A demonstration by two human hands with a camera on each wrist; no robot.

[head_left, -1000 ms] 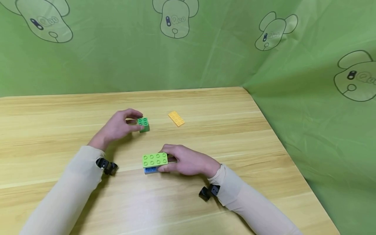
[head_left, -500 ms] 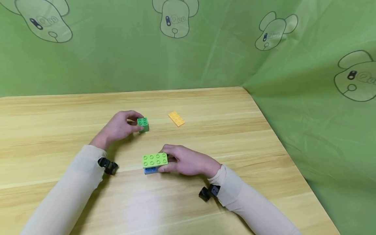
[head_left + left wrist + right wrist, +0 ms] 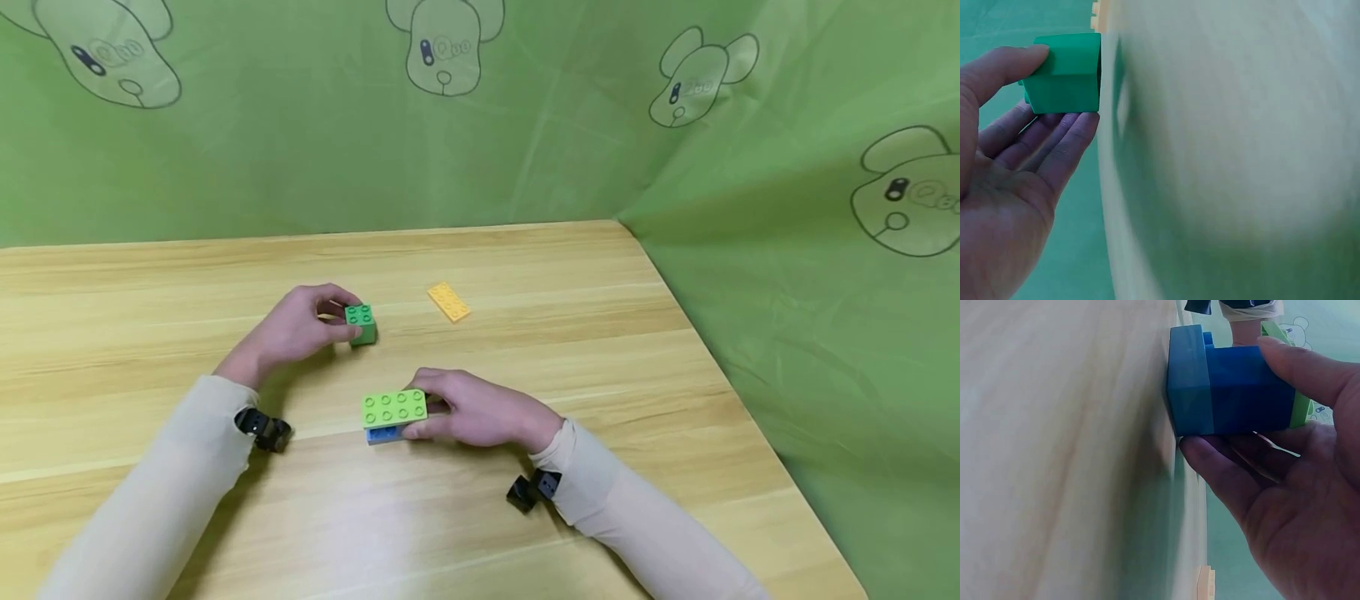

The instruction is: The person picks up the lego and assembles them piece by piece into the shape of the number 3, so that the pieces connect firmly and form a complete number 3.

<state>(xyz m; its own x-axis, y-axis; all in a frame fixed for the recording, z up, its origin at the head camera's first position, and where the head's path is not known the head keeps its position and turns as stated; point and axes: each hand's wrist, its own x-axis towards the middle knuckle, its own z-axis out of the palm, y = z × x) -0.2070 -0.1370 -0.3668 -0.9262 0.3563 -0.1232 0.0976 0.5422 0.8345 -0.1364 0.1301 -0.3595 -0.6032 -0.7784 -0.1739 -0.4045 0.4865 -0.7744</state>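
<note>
From where I stand, the left hand (image 3: 296, 329) pinches the green block (image 3: 363, 327) left of the frame's centre, up and slightly left of the lime plate (image 3: 393, 408), whose long axis runs sideways. The right hand (image 3: 480, 408), just below centre, grips the blue bricks (image 3: 1247, 390) under that plate. The yellow plate (image 3: 448, 302) slants in the upper middle, beyond the right hand.

The desk (image 3: 615, 358) is faced in pale, streaked wood grain, and a soft glare is reflected from its near part. Its far and right edges are bordered by a creased green cloth (image 3: 315, 167), on which four round-eared cartoon heads (image 3: 444, 71) are printed in dark outline. A yellow-orange studded plate (image 3: 449, 302) is laid flat and slantwise on the far half.
</note>
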